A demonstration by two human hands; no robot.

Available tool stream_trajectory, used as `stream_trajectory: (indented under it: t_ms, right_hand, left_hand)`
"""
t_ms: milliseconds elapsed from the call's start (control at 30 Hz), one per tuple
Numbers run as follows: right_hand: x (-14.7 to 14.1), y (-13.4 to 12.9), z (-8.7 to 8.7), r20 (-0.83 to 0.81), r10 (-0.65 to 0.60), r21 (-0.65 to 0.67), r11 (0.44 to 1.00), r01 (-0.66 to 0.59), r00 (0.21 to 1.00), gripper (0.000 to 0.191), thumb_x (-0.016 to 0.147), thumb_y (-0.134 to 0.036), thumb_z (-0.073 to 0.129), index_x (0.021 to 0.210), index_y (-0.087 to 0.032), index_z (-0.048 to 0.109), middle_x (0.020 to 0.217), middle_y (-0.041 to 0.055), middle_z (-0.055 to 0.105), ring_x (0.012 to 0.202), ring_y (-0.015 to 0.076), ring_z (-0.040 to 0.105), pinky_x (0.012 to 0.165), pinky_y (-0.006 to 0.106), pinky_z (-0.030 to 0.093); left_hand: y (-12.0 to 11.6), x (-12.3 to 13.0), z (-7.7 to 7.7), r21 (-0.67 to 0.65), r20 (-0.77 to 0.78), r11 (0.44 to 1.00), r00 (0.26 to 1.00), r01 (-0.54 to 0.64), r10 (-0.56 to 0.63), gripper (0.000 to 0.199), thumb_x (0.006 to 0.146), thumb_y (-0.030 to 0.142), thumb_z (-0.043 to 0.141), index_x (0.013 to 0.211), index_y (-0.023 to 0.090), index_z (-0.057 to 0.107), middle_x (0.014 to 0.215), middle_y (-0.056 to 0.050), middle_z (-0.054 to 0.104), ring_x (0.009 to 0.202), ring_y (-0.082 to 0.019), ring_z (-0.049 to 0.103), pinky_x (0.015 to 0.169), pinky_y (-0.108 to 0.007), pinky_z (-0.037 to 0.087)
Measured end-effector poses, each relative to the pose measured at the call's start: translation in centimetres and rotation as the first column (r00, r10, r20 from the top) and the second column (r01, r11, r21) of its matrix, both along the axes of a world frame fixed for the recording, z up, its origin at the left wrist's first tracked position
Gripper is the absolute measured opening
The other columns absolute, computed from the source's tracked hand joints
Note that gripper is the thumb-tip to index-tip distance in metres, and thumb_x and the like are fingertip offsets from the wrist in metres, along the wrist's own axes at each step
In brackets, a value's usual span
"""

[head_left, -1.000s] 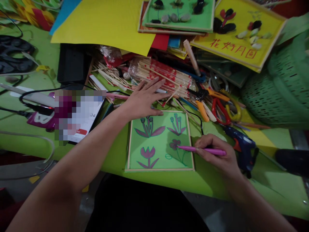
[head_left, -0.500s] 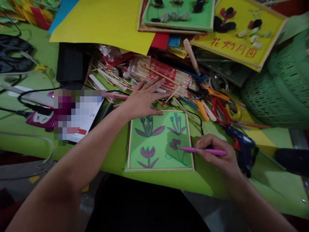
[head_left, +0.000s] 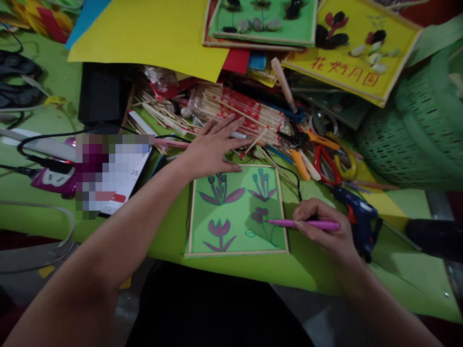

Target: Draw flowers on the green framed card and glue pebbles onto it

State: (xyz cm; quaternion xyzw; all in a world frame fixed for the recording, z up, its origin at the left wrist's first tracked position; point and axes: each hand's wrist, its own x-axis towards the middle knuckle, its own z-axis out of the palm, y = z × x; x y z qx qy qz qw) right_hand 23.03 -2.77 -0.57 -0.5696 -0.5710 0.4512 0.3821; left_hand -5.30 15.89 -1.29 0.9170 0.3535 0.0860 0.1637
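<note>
A green picture panel [head_left: 231,241] with a thin wooden-stick frame lies flat near the table's front edge. Several flowers are drawn on it in green outline, with purple filling in the petals and some leaves. Across the panel's top edge rests my left hand [head_left: 215,147], fingers spread and holding nothing, the thumb by the frame. My right hand [head_left: 321,224] grips a pink-purple felt-tip pen [head_left: 289,223]. Its tip is at the small flower [head_left: 259,215] on the panel's right side, just by the stem. The leaf outlines at the lower right are unfilled.
Behind my left hand lie bundled wooden sticks [head_left: 249,113]. Pliers [head_left: 327,164] and a blue glue gun [head_left: 356,217] lie to the right, near a green basket [head_left: 401,140]. A phone [head_left: 123,178] and a purple power strip [head_left: 54,178] sit left. Finished pictures [head_left: 347,62] are stacked behind.
The whole view has shifted slightly, so things sit a little further left. The pen tip stays near the small flower, and both hands keep the same pose.
</note>
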Motion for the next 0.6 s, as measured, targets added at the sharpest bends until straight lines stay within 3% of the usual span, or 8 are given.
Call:
stream_trajectory:
  t_ms: [600]
  right_hand:
    - [0.44,-0.08,-0.63,-0.021,-0.021,0.033,0.999,0.022,1.000,0.012,0.087,-0.032,0.078,0.083,-0.028,0.068,0.077,0.0015,0.065,0.070,0.0202,0.062,0.064,0.035,0.052]
  left_hand:
    - [-0.09,0.09,0.23,0.002,-0.010,1.000,1.000,-0.006,0.006,0.073,0.090,0.052,0.071,0.157,0.042,0.042,0.175,0.000,0.016,0.161,-0.031,0.014,0.128,-0.058,0.007]
